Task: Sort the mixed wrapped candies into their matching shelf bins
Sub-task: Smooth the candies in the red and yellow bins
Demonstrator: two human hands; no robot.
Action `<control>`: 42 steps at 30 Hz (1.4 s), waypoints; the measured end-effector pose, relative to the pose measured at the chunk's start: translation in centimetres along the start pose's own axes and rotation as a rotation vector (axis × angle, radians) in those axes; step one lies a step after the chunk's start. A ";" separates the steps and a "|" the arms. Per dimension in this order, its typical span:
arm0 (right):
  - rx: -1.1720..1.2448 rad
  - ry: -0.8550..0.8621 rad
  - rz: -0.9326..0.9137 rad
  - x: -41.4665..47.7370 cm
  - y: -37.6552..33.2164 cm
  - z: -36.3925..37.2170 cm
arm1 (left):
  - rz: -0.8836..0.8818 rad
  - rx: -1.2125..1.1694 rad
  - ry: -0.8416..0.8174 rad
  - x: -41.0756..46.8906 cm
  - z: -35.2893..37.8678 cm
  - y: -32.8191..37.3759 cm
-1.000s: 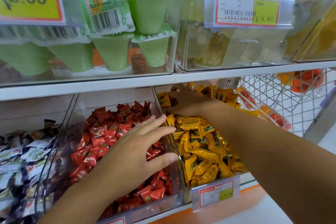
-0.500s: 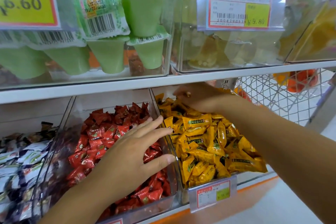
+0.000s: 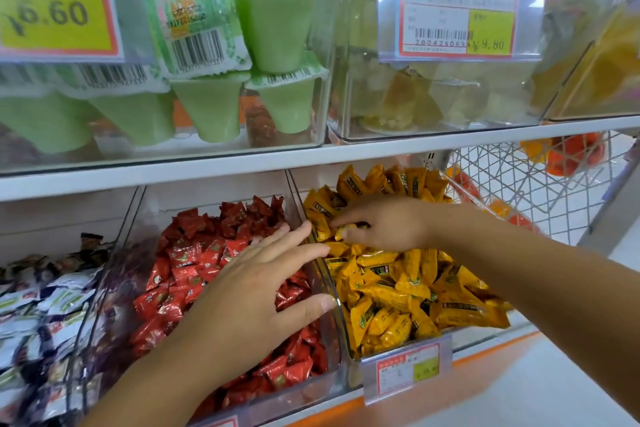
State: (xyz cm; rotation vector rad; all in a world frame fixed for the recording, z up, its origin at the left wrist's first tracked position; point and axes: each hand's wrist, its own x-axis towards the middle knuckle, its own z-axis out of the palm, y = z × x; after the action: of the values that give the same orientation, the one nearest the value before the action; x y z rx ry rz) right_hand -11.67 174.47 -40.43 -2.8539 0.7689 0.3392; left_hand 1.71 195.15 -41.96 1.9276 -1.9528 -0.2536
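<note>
Three clear bins sit side by side on the lower shelf. The middle bin (image 3: 332,350) is full of red wrapped candies (image 3: 194,263). The right bin (image 3: 349,333) is heaped with yellow wrapped candies (image 3: 408,295). My left hand (image 3: 256,291) lies flat over the red candies, fingers straight, its thumb against the wall between the two bins. My right hand (image 3: 384,225) reaches into the yellow bin, and its curled fingers pinch a yellow candy (image 3: 346,229) near the left wall.
A left bin holds white and dark wrapped candies (image 3: 38,312). The upper shelf (image 3: 242,163) carries green jelly cups (image 3: 214,114) and pale jelly tubs behind price tags (image 3: 457,14). A wire basket (image 3: 526,180) with orange items stands at the right.
My right hand has come forward from the back of the yellow bin toward its left wall and now pinches a yellow candy. My left hand has hardly moved.
</note>
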 end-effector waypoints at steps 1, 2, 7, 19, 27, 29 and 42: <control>0.004 0.007 -0.001 -0.6 0.0 0.1 | 0.001 0.000 0.001 -0.1 0.0 0.0; 0.012 0.002 -0.001 -1.1 0.0 0.0 | 0.002 0.003 0.002 -0.2 0.1 -0.1; 0.222 0.280 0.109 -1.4 1.2 -2.0 | 0.008 -0.007 0.022 -0.4 0.4 -0.3; 0.034 0.007 0.310 2.7 -0.3 -0.1 | -0.009 -0.036 0.014 0.0 0.3 -0.5; 0.188 0.163 0.264 -3.2 3.4 -2.5 | -0.028 0.007 -0.001 -0.2 0.0 -0.1; 0.288 0.122 0.410 -4.3 4.1 -1.4 | -0.031 0.013 -0.001 -0.2 0.1 0.0; 0.157 0.227 0.231 -2.0 -0.2 2.2 | -0.052 -0.127 0.046 0.0 0.6 -0.3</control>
State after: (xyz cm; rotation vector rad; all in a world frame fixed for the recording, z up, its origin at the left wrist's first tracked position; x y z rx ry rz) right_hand -13.63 176.11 -41.96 -2.6895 1.1182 -0.0191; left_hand 1.76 195.02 -42.65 1.8876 -1.8146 -0.3361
